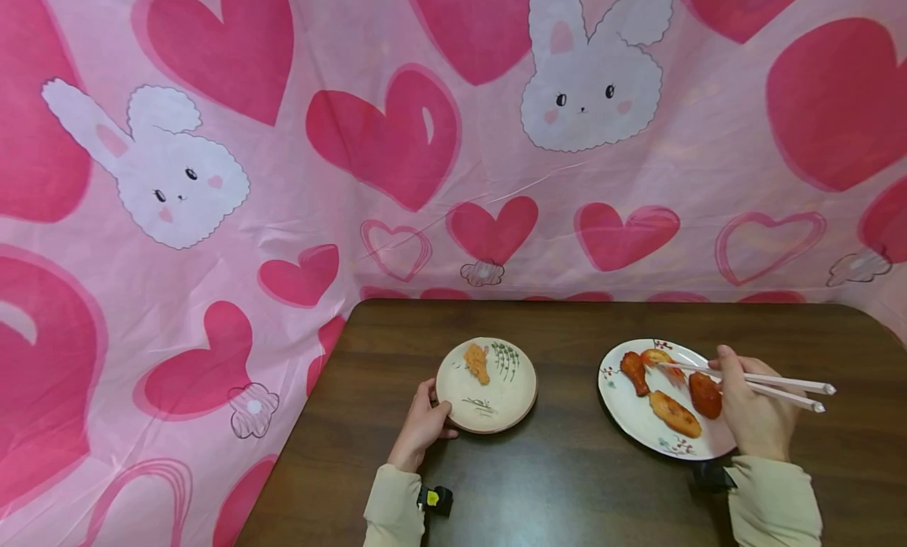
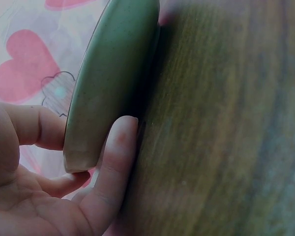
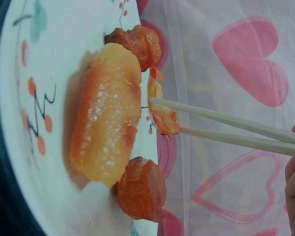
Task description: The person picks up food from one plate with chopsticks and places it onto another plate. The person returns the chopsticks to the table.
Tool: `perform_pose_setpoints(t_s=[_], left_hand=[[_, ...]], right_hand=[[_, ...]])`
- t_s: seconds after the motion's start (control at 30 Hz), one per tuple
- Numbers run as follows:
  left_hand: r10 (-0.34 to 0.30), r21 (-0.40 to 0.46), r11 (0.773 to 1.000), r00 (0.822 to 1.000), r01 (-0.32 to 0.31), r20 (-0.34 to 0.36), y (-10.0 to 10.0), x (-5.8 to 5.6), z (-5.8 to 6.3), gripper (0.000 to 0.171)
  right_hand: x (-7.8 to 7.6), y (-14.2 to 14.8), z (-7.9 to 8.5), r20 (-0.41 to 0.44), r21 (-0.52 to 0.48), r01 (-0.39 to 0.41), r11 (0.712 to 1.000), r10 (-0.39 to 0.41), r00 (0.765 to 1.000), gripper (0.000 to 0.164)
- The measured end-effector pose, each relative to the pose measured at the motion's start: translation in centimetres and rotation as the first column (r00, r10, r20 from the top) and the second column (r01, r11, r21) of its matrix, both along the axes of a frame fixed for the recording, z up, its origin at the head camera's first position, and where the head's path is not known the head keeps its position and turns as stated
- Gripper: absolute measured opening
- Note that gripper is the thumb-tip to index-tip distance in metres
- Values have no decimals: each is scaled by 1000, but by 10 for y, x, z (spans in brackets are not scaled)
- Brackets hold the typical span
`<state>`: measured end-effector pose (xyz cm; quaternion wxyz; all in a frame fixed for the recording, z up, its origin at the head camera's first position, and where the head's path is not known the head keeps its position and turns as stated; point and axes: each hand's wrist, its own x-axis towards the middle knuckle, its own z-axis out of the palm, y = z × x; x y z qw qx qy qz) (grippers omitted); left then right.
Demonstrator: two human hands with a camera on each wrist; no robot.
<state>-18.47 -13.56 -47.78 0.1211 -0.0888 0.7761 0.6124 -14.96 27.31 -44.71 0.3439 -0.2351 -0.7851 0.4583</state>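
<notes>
The brown wooden table point(image 1: 567, 492) was the base, carrying the white oval plate point(image 1: 641, 423) towards its far right corner and the cream round plate point(image 1: 510, 397) towards its far left corner. The white plate looked unheld, so a lift straight up would have suited it better than a sideways drag. The left hand point(image 1: 421, 425) pinched the cream plate at its left edge; a light, level hold was enough there. The right hand point(image 1: 761, 409) gripped the chopsticks point(image 3: 221, 117), whose tips met the prawn point(image 3: 162, 117) at the far edge of the white plate. Whether they had clamped or raised it, I could not tell. Gripping it well probably called for tips across its thickest part, an even squeeze against slipping, and room above its neighbours.

Counted, there were one pink cloth point(image 1: 496, 161) with two rabbit faces, one table, two plates, two hands and two chopsticks. Food came to five pieces: one golden wing point(image 1: 675, 415) towards the white plate's near edge, one glazed chunk point(image 1: 705, 395) by its right edge, one glazed drumstick point(image 1: 634, 372) by its left edge, one fried drumstick point(image 1: 478, 364) towards the cream plate's far edge, and one prawn.
</notes>
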Motion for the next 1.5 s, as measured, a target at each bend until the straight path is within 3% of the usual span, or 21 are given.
perform_pose_setpoints(t_s=[0.13, 0.27, 0.4, 1.07, 1.5], left_hand=[[-2, 4, 1000, 1000, 2, 13, 1, 3, 8, 60], [11, 9, 1000, 1000, -11, 19, -2, -5, -11, 61], [22, 2, 1000, 999, -22, 25, -2, -7, -15, 61], [18, -4, 1000, 1000, -18, 16, -1, -5, -12, 60], [18, 6, 1000, 1000, -18, 13, -2, -6, -14, 59]], right_hand=[[-1, 0, 0, -15, -24, 7, 1000, -7, 1000, 35], [-1, 0, 1, -82, -14, 3, 1000, -4, 997, 31], [-1, 0, 2, -125, -30, -2, 1000, -1, 992, 25], [3, -9, 16, -212, -73, 13, 997, -28, 977, 26], [4, -16, 22, -292, -96, -36, 995, 6, 956, 20]])
